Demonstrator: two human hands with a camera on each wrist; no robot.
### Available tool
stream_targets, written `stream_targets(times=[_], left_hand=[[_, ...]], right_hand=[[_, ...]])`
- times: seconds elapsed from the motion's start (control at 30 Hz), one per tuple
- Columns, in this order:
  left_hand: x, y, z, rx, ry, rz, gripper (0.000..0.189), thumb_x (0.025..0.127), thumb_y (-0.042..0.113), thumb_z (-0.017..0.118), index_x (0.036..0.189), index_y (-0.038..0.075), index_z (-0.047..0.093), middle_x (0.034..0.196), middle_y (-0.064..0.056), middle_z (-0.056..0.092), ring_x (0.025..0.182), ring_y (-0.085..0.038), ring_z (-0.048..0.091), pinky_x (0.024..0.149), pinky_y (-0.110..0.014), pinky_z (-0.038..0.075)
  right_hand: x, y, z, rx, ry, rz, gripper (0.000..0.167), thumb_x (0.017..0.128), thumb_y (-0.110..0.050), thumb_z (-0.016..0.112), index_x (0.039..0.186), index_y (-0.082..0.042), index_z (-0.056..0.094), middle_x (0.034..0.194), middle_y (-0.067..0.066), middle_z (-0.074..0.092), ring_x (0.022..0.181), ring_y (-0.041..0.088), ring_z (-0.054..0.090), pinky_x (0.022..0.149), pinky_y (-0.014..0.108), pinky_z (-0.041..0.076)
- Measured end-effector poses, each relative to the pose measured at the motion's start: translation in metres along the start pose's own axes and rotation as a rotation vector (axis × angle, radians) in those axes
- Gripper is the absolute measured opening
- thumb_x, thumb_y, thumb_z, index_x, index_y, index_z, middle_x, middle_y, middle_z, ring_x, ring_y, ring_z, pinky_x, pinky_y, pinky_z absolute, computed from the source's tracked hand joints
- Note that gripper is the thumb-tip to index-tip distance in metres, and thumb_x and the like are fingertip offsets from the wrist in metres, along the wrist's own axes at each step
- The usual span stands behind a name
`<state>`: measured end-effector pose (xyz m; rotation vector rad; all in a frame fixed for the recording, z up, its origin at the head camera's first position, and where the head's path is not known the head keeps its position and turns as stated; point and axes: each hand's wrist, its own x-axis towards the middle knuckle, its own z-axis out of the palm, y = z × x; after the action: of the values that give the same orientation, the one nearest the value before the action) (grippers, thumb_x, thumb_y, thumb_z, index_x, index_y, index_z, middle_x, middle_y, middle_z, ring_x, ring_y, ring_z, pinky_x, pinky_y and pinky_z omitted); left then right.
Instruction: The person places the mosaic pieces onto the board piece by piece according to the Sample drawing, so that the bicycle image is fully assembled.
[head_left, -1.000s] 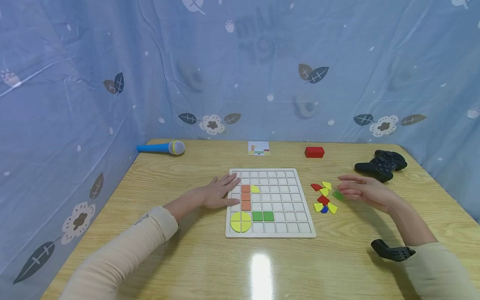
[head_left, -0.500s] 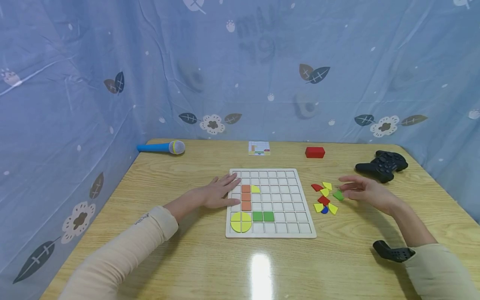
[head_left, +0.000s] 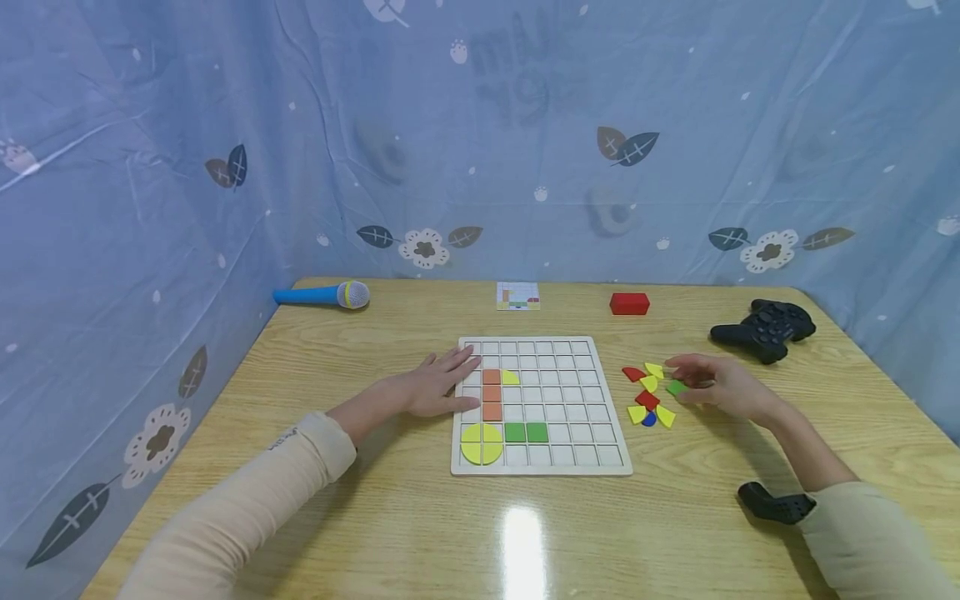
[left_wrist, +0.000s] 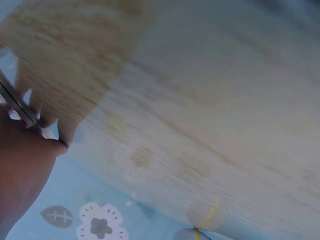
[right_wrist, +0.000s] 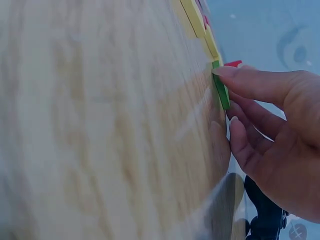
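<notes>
My left hand (head_left: 442,387) lies flat with spread fingers on the left edge of a white grid board (head_left: 551,460). The left wrist view shows that hand (left_wrist: 25,160) at the board's edge. Orange square tiles (head_left: 491,393), green square tiles (head_left: 526,432), a yellow circle of quarter pieces (head_left: 471,437) and a single yellow quarter (head_left: 510,378) sit in the grid. Right of the board my right hand (head_left: 723,385) has thumb and fingertips at opposite ends of a loose green tile (right_wrist: 221,87), which is low at the table. Its index fingertip is partly hidden.
Loose red (head_left: 647,401), yellow (head_left: 665,417) and blue (head_left: 649,420) pieces lie beside the green tile. Farther back are a blue toy microphone (head_left: 322,296), a small pattern card (head_left: 517,297), a red block (head_left: 629,304) and a black game controller (head_left: 765,331). A patterned curtain (head_left: 480,167) hangs behind.
My right hand has shifted slightly left, and its straighter fingers have curled in around the loose green tile. My left hand stays in place on the board.
</notes>
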<state>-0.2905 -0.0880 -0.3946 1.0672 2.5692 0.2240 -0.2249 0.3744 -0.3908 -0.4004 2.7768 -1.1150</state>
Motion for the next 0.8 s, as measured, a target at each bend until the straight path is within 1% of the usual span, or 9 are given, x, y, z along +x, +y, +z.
stream_targets(times=[0.1,0.23,0.4,0.5,0.6,0.67,0.8], left_hand=[[0.0002,0.0001,-0.0002,0.001,-0.008,-0.010,0.079,0.096,0.062,0.034,0.155,0.020,0.001,0.159,-0.003,-0.008,0.143,-0.024,-0.006,0.113,-0.047,-0.001],[-0.0001,0.0003,-0.0002,0.002,-0.008,-0.013,0.079,0.096,0.062,0.033,0.155,0.021,0.001,0.158,-0.003,-0.008,0.143,-0.023,-0.007,0.113,-0.046,-0.001],[-0.0001,0.0002,0.0002,0.005,-0.008,-0.015,0.079,0.096,0.062,0.033,0.155,0.021,0.000,0.158,-0.002,-0.009,0.143,-0.023,-0.008,0.113,-0.046,-0.002],[0.0001,-0.0002,0.0005,0.007,-0.006,-0.017,0.079,0.096,0.063,0.032,0.155,0.020,0.000,0.158,-0.002,-0.009,0.143,-0.023,-0.008,0.113,-0.046,-0.002],[0.0006,-0.0005,0.0008,0.009,-0.004,-0.017,0.079,0.096,0.063,0.032,0.155,0.020,0.001,0.158,-0.003,-0.009,0.143,-0.024,-0.007,0.113,-0.047,-0.001],[0.0008,-0.0006,0.0010,0.006,-0.001,-0.015,0.079,0.096,0.063,0.033,0.155,0.020,0.001,0.159,-0.003,-0.008,0.143,-0.024,-0.007,0.113,-0.047,-0.001],[0.0015,-0.0016,0.0022,0.011,0.003,-0.007,0.080,0.096,0.062,0.033,0.155,0.019,0.002,0.159,-0.003,-0.007,0.143,-0.023,-0.006,0.113,-0.048,-0.001]], right_hand=[[0.0008,-0.0009,0.0006,-0.020,0.004,0.004,0.049,0.087,-0.008,0.070,0.130,0.005,0.052,0.109,0.016,0.059,0.094,0.026,0.053,0.063,0.026,0.049],[0.0010,-0.0016,0.0009,-0.040,0.005,0.002,0.049,0.086,-0.007,0.070,0.130,0.005,0.051,0.106,0.015,0.056,0.092,0.027,0.053,0.066,0.025,0.049],[0.0000,-0.0026,0.0020,-0.005,0.002,0.000,0.045,0.087,-0.007,0.069,0.128,0.005,0.053,0.105,0.016,0.056,0.084,0.024,0.053,0.058,0.026,0.047],[-0.0001,-0.0027,0.0031,-0.012,0.007,0.007,0.040,0.089,-0.010,0.068,0.124,0.004,0.057,0.107,0.017,0.059,0.082,0.022,0.052,0.057,0.027,0.045],[0.0003,-0.0024,0.0035,-0.034,0.014,0.030,0.036,0.092,-0.015,0.066,0.122,0.003,0.060,0.114,0.019,0.059,0.088,0.021,0.053,0.061,0.026,0.046],[0.0007,-0.0021,0.0033,-0.014,0.011,0.057,0.034,0.094,-0.016,0.062,0.123,0.003,0.060,0.112,0.019,0.060,0.087,0.021,0.054,0.062,0.027,0.046],[0.0000,-0.0033,0.0034,0.086,-0.002,0.101,0.036,0.099,-0.017,0.055,0.126,0.007,0.055,0.107,0.019,0.063,0.082,0.021,0.061,0.065,0.028,0.052]])
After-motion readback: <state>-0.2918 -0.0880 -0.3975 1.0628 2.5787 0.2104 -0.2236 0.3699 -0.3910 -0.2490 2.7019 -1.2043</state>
